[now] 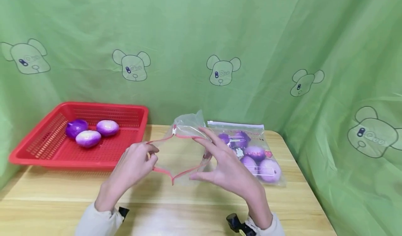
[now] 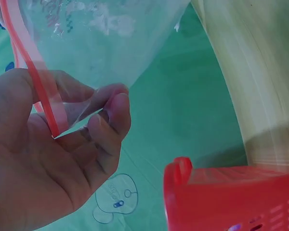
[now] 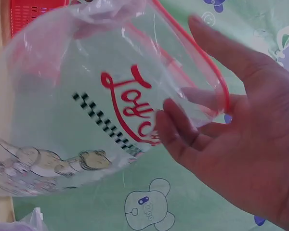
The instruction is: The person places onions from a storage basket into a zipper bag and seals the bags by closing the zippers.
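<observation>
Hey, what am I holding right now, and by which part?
A clear plastic bag: the left hand grips its red-edged mouth at one side; the right hand touches the opposite side.

A clear plastic bag [image 1: 181, 153] is held over the counter [image 1: 176, 215], its red-edged mouth spread wide, a small white tab [image 1: 174, 130] at the mouth's 12 o'clock, its far corner toward 1 o'clock. Red lettering, black-and-white checks and a cartoon animal decorate it.

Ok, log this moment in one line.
left hand: holds open bag | right hand: touches open bag | basket: three purple items | filled bag: on table
</observation>
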Motion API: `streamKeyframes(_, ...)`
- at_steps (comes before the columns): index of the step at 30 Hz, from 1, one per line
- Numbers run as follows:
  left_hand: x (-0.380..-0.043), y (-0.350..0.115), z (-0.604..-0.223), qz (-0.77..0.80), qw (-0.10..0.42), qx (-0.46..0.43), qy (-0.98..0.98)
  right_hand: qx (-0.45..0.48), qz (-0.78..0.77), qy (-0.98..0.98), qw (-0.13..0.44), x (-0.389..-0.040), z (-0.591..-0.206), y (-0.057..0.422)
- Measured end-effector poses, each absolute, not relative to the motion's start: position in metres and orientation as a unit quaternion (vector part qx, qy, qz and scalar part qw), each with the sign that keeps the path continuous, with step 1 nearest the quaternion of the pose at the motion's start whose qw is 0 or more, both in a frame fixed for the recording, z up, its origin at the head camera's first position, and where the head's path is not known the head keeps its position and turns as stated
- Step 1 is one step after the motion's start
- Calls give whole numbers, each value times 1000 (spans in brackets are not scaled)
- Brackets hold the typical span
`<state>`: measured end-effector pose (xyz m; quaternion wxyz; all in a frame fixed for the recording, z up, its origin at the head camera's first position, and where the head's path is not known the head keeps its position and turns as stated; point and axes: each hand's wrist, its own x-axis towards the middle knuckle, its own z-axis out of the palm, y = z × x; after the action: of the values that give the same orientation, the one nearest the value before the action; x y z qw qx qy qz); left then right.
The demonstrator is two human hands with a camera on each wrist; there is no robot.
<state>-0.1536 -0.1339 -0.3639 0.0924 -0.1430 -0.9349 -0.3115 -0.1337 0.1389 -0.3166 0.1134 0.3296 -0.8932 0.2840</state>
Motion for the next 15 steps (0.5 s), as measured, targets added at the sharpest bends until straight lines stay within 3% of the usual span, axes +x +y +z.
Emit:
streamKeyframes(6, -159, -143, -367, -314, 82, -146, -935, 348, 289, -883, 126, -147, -323, 129)
streamKeyframes(15, -162, -160, -365, -313, 155, -173, -921, 364, 269, -883, 125, -165, -327, 110)
